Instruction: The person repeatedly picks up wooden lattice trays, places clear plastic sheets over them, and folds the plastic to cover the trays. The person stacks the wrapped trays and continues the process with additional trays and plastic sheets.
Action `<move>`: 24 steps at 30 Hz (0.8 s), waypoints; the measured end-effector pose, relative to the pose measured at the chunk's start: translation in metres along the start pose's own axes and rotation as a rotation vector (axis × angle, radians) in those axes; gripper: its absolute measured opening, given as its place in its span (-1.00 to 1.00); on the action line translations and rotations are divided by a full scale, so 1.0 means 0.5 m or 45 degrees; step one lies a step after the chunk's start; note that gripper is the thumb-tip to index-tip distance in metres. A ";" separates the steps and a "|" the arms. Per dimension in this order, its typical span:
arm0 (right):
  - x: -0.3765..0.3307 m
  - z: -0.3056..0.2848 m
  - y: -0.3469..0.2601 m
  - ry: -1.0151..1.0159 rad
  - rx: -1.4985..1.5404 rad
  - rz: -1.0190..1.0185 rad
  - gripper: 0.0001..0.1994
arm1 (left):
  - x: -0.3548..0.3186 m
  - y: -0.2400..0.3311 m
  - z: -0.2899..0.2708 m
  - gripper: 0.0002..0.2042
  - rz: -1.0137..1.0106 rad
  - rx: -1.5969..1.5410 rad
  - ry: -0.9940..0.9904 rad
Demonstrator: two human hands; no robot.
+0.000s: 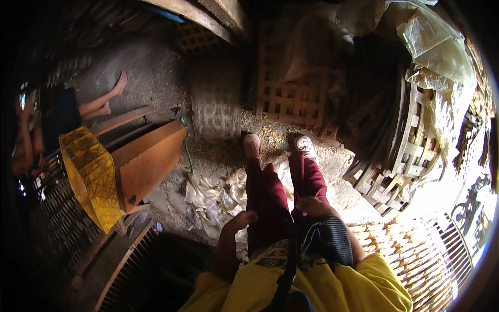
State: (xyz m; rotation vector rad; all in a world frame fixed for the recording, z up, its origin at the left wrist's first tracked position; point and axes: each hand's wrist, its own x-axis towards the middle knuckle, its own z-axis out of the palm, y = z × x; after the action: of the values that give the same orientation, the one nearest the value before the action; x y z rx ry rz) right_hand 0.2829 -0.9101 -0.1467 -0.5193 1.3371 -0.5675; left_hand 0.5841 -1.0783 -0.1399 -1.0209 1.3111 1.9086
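Note:
My left hand [241,220] is closed against the outer side of my left thigh, its fingers curled at the maroon trousers [267,195]. Over the other thigh, my right hand [314,207] is curled as well, its fingertips turned inward. Whether either hand grips the cloth or something small is hidden. A dark textured cloth [332,240] lies by my right forearm and covers part of it. Between the thighs a black strap [288,260] hangs down the front of my yellow shirt [260,283].
Crumpled plastic sheeting [208,200] lies left of my legs. Farther left stand a brown wooden box [150,161] and a yellow crate [91,174], with another person's bare leg [106,99] beyond. Woven slatted baskets [416,135] and clear plastic [434,47] are at right. Lattice panels [291,101] stand ahead.

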 end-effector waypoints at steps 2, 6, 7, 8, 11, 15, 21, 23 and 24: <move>0.006 0.014 -0.013 -0.100 0.073 -0.057 -0.80 | -0.027 0.036 -0.047 -0.79 -0.083 -0.242 -0.241; 0.033 0.054 -0.028 -0.398 0.163 -0.165 -0.79 | -0.003 0.074 -0.175 -0.78 0.022 -1.227 -0.377; 0.050 0.064 -0.030 -0.488 0.176 -0.194 -0.78 | 0.033 0.062 -0.205 -0.79 0.126 -0.967 -0.352; 0.069 0.076 -0.035 -0.589 0.180 -0.223 -0.78 | 0.060 0.063 -0.220 -0.82 0.113 -0.809 -0.439; 0.189 0.099 -0.065 -0.963 0.147 -0.168 -0.76 | 0.170 0.089 -0.223 -0.83 0.072 -0.514 -0.714; 0.389 -0.016 -0.072 -0.754 0.225 0.358 -0.75 | 0.376 0.050 -0.230 -0.81 0.097 -0.018 -0.604; 0.695 -0.396 -0.077 1.470 -0.836 -0.173 -0.37 | 0.629 0.198 -0.332 -0.90 0.771 -0.768 1.060; 0.719 -0.465 -0.236 1.579 -0.547 -0.314 -0.28 | 0.660 0.220 -0.336 -0.85 0.844 -0.641 0.993; 0.744 -0.491 -0.249 1.676 -0.585 -0.368 -0.26 | 0.666 0.232 -0.333 -0.82 0.876 -0.569 0.941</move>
State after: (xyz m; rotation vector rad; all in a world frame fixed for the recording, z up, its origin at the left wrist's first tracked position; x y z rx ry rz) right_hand 0.0814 -1.2532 -0.3828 -0.7537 2.7089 -0.9001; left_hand 0.3585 -1.2560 -0.4035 -1.7933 1.8567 2.5296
